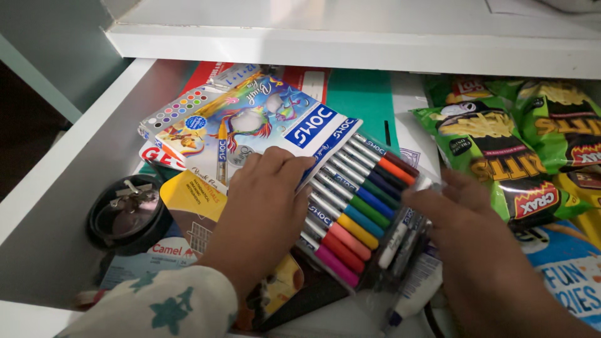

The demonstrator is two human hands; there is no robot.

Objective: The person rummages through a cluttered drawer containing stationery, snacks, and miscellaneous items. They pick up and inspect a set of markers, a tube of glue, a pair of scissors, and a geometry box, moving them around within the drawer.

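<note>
My left hand (263,206) lies flat on a clear pack of coloured brush pens (360,206) with a bright printed card, inside an open white drawer (69,188). Its fingers press on the card part of the pack. My right hand (466,238) touches the pack's right edge, fingers curled around the plastic and near a smaller set of dark markers (404,244). The pack rests on other stationery boxes.
A watercolour palette box (178,109) lies under the pack at the back. A round black case (128,216) sits at the left. Green snack bags (513,144) fill the right side, with a blue packet (570,275) below. A white shelf edge (350,44) overhangs.
</note>
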